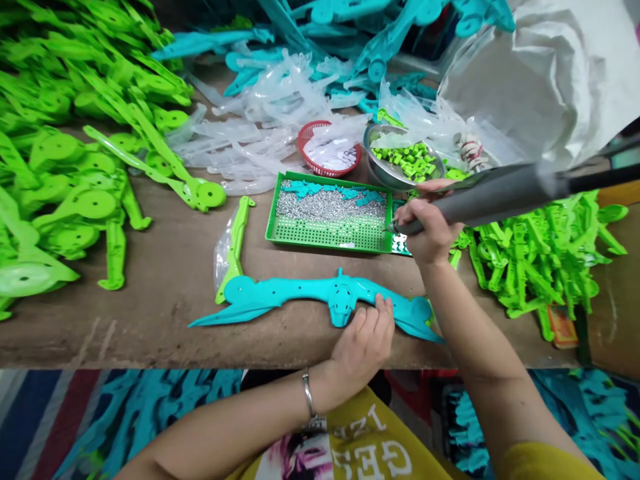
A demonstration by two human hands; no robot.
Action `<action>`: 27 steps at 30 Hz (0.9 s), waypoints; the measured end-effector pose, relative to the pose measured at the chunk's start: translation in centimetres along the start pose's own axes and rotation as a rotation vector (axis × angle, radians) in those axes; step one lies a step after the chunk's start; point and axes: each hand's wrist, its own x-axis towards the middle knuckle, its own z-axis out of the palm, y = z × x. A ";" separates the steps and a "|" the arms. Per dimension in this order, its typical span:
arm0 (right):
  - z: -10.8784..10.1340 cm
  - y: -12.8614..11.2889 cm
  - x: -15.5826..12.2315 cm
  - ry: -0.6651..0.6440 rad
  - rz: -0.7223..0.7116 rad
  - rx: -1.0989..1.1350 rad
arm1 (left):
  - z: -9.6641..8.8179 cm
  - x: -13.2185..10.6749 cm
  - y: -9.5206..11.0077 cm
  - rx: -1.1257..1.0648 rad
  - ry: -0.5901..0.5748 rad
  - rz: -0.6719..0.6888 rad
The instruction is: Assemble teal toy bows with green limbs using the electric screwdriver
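My right hand (434, 223) is wrapped round a grey power screwdriver (495, 197), held tilted with its tip at the right end of a green perforated tray (330, 245). Small silver screws (327, 203) lie heaped in the tray, with small blue pieces along its back. In front of it lies a blue plastic bow-shaped part (300, 290) with a round hub at its centre. My left hand (365, 337) grips this part's right arm, fingers bent together over its edge. Beside its left end rests a slim green piece (236, 250) with a clear plastic piece (223, 257).
Bright green parts pile up at the left (90, 153) and right (540, 253). Behind the tray stand a red basket (305, 150) and a metal bowl (385, 175) of small green pieces. Clear plastic parts (255, 133) and blue parts (325, 33) cover the back.
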 end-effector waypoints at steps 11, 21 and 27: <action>-1.4 -5.7 -9.0 -0.217 0.223 0.015 | 0.0 0.5 -0.3 -0.106 -0.056 0.005; -1.9 -4.5 -10.0 -0.212 0.272 -0.045 | 0.2 0.4 -0.4 -0.153 -0.039 -0.013; -2.6 -3.0 -8.9 -0.443 0.286 0.027 | 0.8 0.3 -0.2 -0.210 0.006 -0.059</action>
